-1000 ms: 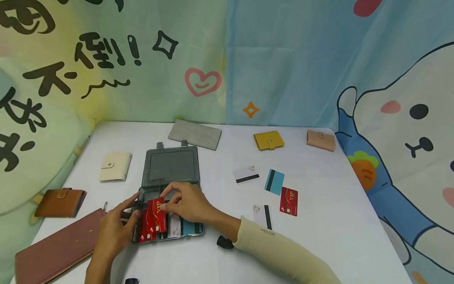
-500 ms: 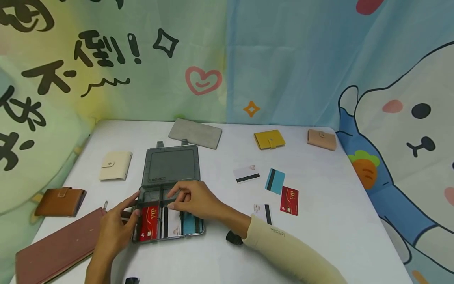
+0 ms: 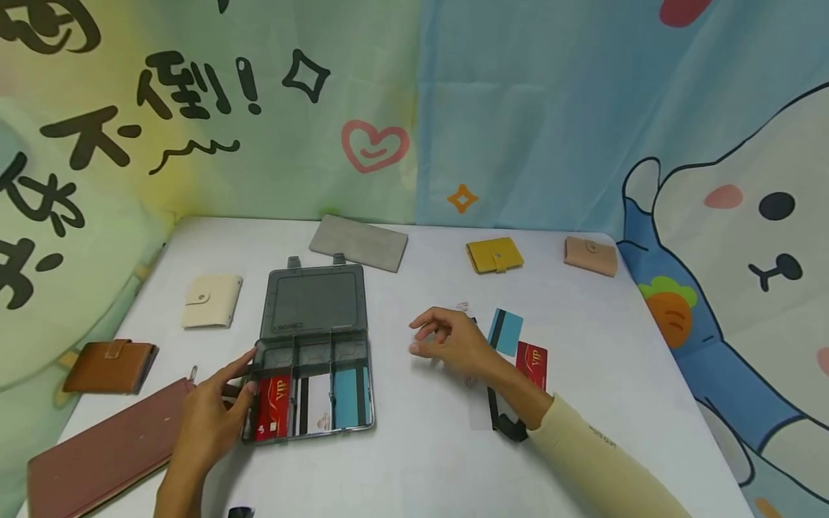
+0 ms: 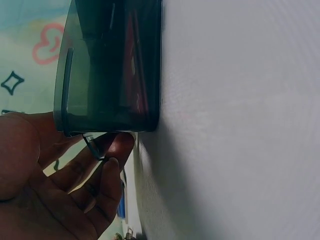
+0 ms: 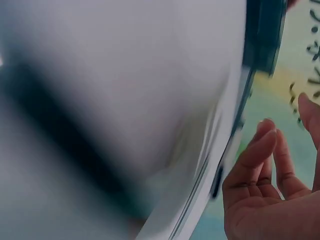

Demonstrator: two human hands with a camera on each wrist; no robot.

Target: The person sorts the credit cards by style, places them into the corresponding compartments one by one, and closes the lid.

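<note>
A dark, see-through box (image 3: pixel 315 298) lies with its lid flipped back, left of the table's middle. Its front compartments hold red VIP cards (image 3: pixel 272 410), a white card (image 3: pixel 319 403) with a black stripe, and a blue card (image 3: pixel 351 399). My left hand (image 3: pixel 210 414) holds the box's left side, fingertips at a small loop there in the left wrist view. Above the table to the right hovers my right hand (image 3: pixel 453 342), holding nothing, its fingers loosely bent. Near it lie a blue card (image 3: pixel 508 327) and a red card (image 3: pixel 533 360); white cards are partly hidden beneath it.
Wallets lie around: yellow (image 3: pixel 495 255), tan (image 3: pixel 591 256), cream (image 3: pixel 211 301) and brown (image 3: pixel 110 367). A grey wallet (image 3: pixel 359 243) sits behind the lid. A long maroon wallet (image 3: pixel 113 450) is beside my left forearm. A printed curtain hangs behind the table.
My right hand has let go of a red VIP card in the box's left front compartment and moved right, over the loose cards. My left hand stays at the box.
</note>
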